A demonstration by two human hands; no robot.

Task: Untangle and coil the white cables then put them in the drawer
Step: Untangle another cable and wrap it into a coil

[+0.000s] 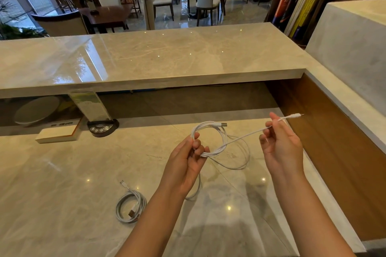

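Note:
My left hand (191, 157) pinches several loops of a white cable (221, 139) above the marble desk, the USB plug sticking out at the loops' top right. From the loops a straight length runs up to my right hand (281, 142), which holds it between thumb and fingers. The small plug end pokes out past those fingers. A slack loop of the same cable hangs down between my hands. A second white cable (130, 204) lies coiled on the desk at my lower left. No drawer is in view.
The marble desk (62, 183) carries a desk phone base (102, 127), a clear sign holder (90, 105) and a white box (59, 133) at the back left. A raised marble counter (156, 58) spans the far side. A wooden side panel (334, 131) borders the right.

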